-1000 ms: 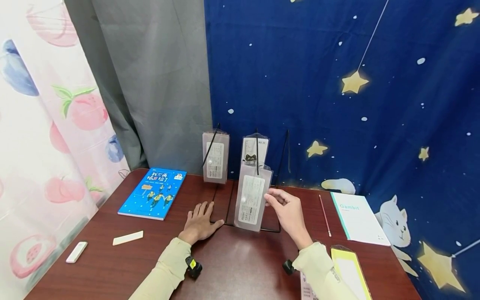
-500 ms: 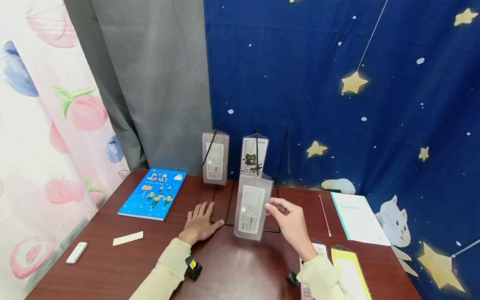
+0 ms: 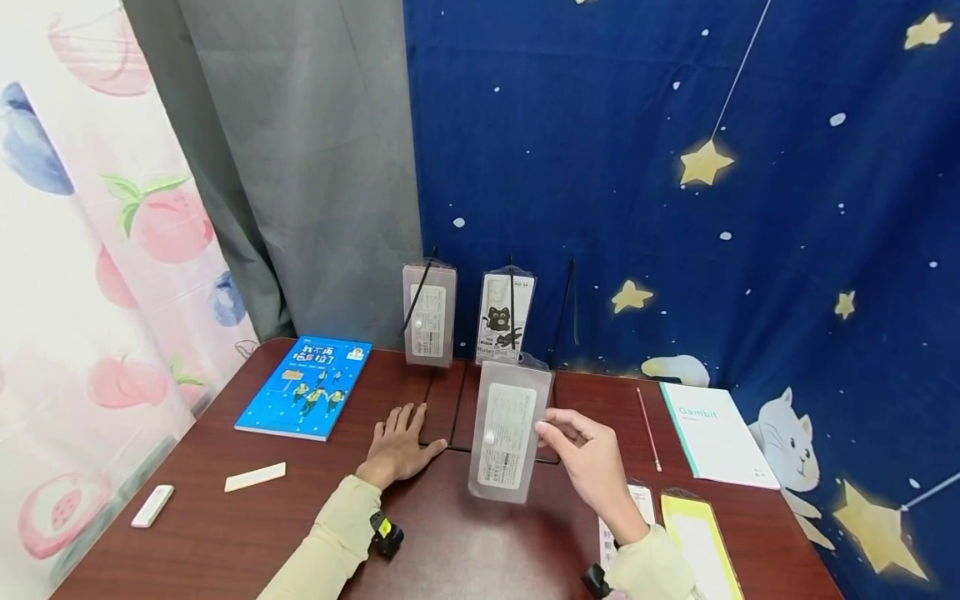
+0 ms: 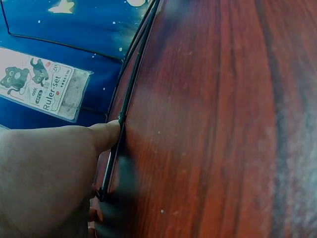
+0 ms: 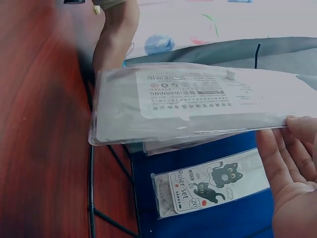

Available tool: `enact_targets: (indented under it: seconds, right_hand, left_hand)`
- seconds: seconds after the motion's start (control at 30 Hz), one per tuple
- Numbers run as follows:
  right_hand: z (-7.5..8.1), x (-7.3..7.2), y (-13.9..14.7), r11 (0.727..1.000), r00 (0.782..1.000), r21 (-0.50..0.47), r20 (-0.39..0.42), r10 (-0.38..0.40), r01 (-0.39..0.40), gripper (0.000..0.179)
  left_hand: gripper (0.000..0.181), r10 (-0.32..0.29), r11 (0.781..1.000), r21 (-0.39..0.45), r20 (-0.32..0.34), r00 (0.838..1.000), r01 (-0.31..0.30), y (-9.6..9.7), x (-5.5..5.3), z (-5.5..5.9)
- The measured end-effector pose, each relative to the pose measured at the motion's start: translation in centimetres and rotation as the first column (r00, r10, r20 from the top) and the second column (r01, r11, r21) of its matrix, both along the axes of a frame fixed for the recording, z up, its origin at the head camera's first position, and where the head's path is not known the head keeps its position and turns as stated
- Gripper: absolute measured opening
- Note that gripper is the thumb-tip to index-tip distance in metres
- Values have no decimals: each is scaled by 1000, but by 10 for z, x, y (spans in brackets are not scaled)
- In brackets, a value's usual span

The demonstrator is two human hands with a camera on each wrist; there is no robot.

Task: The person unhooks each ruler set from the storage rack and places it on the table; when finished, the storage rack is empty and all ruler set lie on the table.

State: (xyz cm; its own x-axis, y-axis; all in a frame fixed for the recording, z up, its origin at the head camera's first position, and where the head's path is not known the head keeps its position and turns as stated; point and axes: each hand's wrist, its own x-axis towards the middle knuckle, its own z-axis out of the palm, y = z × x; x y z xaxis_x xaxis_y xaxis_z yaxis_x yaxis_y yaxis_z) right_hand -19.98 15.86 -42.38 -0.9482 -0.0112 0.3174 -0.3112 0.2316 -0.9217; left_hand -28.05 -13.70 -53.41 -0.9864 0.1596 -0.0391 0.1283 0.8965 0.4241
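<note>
Before the wire rack, right hand holds clear pack by its right edge; grip clamped on it, thumb one side, fingers the other. Pack is near upright, slight lean, white label facing the person, top edge just below the tip of middle hook in head view. Right wrist view: same pack spans the frame, printed label visible, top end cut off. Left hand flat on worktop, fingers spread apart, holding nothing, thumb touching the rack base bar. On middle hook hangs ruler-set pack, black cats printed on it, partly behind the held one in head view. On left hook, another clear pack with white label, call it left pack. Left side of worktop: blue book, white strip nearer the person, white block farther left. Right side: pencil beside notebook marked Gambit; nearer, yellow-edged pack and pink pack, both partly hidden by right sleeve. Behind: grey curtain, blue star curtain; fruit curtain far left.
</note>
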Motion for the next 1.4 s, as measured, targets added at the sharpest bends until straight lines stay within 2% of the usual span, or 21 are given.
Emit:
enact_targets:
  seconds: [0.03, 0.17, 0.3, 0.5, 0.63, 0.83, 1.0, 1.1, 1.27, 1.4]
  right_hand:
    - [0, 3, 1, 1000, 1000, -1, 2, 2, -2, 18]
    - [0, 13, 8, 1000, 1000, 4, 0, 9, -9, 16]
    - [-4, 24, 14, 999, 1000, 36, 15, -11, 10, 15]
    - [-15, 38, 24, 993, 988, 99, 132, -77, 64, 16]
    - [-22, 46, 33, 988, 971, 117, 209, -120, 97, 18]
    - [-33, 53, 43, 980, 939, 147, 299, -171, 132, 23]
    - [-43, 58, 50, 961, 896, 222, 374, -238, 163, 24]
    - [-46, 60, 53, 960, 874, 231, 418, -248, 162, 25]
    - [-52, 62, 59, 964, 848, 219, 472, -240, 152, 28]
    - [-59, 61, 63, 962, 843, 239, 484, -236, 133, 30]
  left_hand:
    - [84, 1, 1000, 1, 3, 1000, -1, 0, 2, 4]
    - [84, -3, 1000, 5, 7, 1000, 3, -1, 2, 4]
    - [86, -6, 1000, 10, 1, 1000, 6, -3, -2, -4]
    - [84, -12, 1000, 7, 11, 1000, 12, 0, 3, 2]
    - [86, -12, 1000, 17, 21, 1000, 12, 1, 6, 9]
    - [85, -7, 1000, -5, 28, 1000, 7, 2, 7, 13]
    - [82, -6, 1000, -1, 38, 999, 6, 3, 7, 18]
    - [82, -4, 1000, -9, 36, 999, 5, 3, 7, 21]
    - [81, -1, 1000, -3, 39, 999, 2, 2, 8, 23]
    - [83, -7, 1000, 11, 40, 999, 6, 1, 8, 17]
